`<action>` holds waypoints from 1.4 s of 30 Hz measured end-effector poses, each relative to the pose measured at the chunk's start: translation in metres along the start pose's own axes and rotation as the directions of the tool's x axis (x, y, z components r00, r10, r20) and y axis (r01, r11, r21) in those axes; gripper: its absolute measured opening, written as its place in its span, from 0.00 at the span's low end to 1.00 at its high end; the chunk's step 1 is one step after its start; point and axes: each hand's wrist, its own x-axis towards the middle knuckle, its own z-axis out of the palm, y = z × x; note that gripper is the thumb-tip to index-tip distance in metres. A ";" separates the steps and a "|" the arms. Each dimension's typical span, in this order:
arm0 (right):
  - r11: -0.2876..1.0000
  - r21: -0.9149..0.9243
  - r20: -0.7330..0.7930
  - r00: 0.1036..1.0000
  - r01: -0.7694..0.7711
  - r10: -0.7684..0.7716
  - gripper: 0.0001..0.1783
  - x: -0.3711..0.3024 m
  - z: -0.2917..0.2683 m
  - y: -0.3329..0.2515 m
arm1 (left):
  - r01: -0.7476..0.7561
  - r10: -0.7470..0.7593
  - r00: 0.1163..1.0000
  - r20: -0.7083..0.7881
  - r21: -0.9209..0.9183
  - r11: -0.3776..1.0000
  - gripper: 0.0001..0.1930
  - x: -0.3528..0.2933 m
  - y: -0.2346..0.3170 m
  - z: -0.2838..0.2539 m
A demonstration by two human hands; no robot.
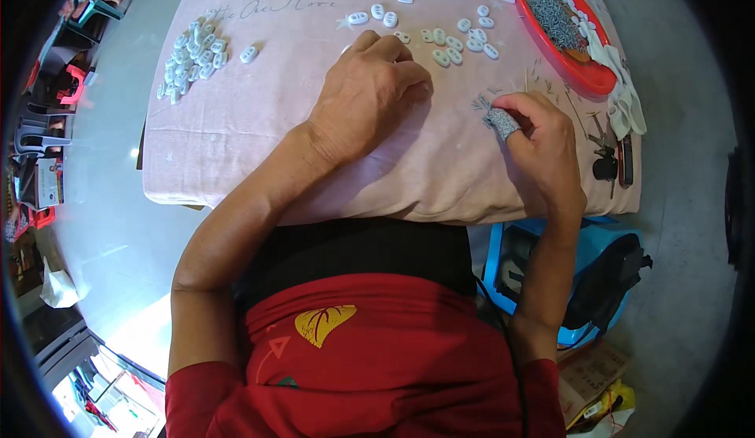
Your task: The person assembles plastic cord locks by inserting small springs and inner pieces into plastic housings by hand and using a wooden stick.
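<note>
Tray (595,81) of screws (553,17) sits near right hand (548,143), probably for short reach. Thumb and forefinger nearly meet, pinch unclear; left hand (366,88) curled, grip hidden, cannot tell.

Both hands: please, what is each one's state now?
Left hand: curled; whether it holds anything cannot be told.
Right hand: curled, beside small grey screws; grip cannot be told.

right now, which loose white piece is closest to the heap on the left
The lone oval piece just right of the heap; other loose pieces lie much farther right.
</note>
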 end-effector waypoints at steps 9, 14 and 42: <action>0.989 -0.109 0.007 0.995 0.104 -0.104 0.11 -0.005 0.002 -0.012 | 0.084 -0.116 0.977 -0.178 -0.178 0.980 0.05 0.004 0.001 -0.009; 0.993 -0.111 -0.025 0.999 0.025 -0.028 0.10 0.001 0.001 -0.012 | 0.272 -0.372 0.927 -0.058 -0.581 0.767 0.09 -0.005 0.006 -0.010; 0.955 -0.258 -0.021 0.987 0.148 -0.159 0.14 -0.034 0.004 -0.017 | 0.522 -0.432 0.822 0.372 -0.795 0.308 0.11 -0.044 0.032 -0.028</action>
